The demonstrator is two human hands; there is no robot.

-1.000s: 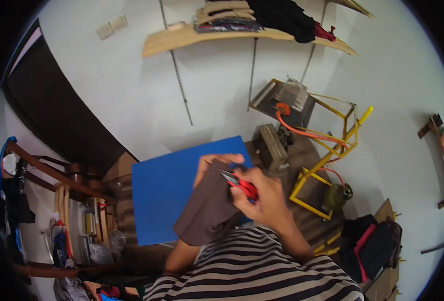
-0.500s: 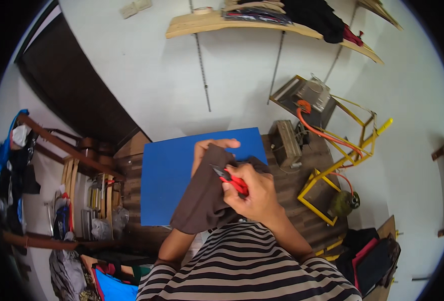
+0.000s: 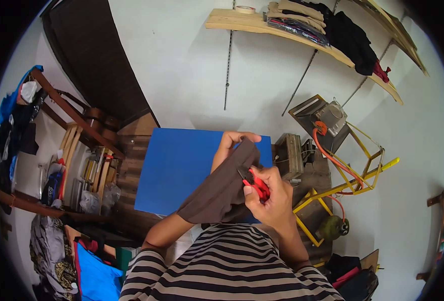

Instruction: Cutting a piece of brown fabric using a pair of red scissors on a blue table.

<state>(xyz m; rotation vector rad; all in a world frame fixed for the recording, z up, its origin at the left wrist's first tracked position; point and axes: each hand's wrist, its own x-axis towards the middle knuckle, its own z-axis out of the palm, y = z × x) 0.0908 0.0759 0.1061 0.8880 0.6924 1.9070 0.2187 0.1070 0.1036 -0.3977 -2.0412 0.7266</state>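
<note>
A piece of dark brown fabric [image 3: 212,190] is draped over my left forearm, and my left hand [image 3: 232,146] grips it from behind, its fingertips showing past the upper edge. My right hand [image 3: 274,198] is closed around small red-handled snips [image 3: 258,186], whose dark pointed blades lie against the fabric near its right side. Below both hands is a blue board top [image 3: 171,165]; the fabric hides part of it and much of my left arm.
Wooden racks [image 3: 67,105] with clothes and bags line the left, near a dark door [image 3: 94,70]. A shelf [image 3: 232,20] holds folded garments above. At right stand a yellow metal frame [image 3: 327,188] with an orange hose, a wooden crate [image 3: 287,155] and a green cylinder [image 3: 332,227].
Both hands, with the fabric and snips, have shifted right in the view, as the surroundings also moved with the camera. The snips remain at the fabric.
</note>
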